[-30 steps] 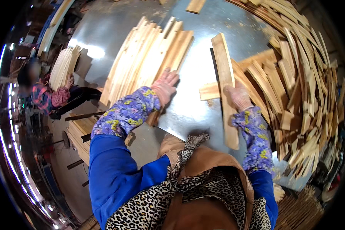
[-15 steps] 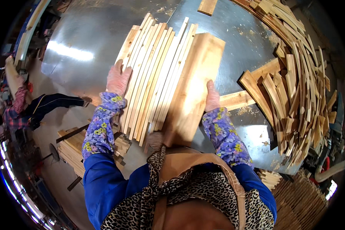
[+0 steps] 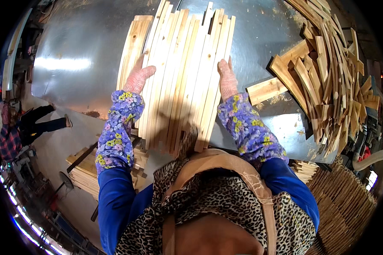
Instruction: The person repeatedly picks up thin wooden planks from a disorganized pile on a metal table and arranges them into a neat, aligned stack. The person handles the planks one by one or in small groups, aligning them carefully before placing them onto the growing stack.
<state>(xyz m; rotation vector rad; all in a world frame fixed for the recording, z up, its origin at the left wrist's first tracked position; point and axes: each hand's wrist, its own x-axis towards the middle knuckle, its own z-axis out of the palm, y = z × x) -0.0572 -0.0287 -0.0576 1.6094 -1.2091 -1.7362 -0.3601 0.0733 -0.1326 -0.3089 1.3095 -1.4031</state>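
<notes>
A row of long pale wooden strips (image 3: 181,63) lies side by side on the metal table, with uneven far ends. My left hand (image 3: 141,77) grips the row's left side, thumb on top and fingers down along the edge. At the right side, my right hand (image 3: 228,78) presses against the outermost strip, thumb near its top edge. Both hands wear thin, pinkish see-through coverings. Left of my left hand lies a short group of wooden boards (image 3: 134,46), slightly apart from the row at its far end. A shadow covers the strips' near ends.
The shiny metal table (image 3: 72,80) spreads around the row. A big heap of offcuts (image 3: 323,80) fills its right side, a short board (image 3: 266,90) jutting toward me. Stacked wood (image 3: 87,172) stands below left, more stacks (image 3: 340,204) below right. Another person (image 3: 19,129) is at far left.
The wide board face at the right has turned up on edge into the row. Both hands now clasp the row's sides; my left hand has moved inward, past the left boards.
</notes>
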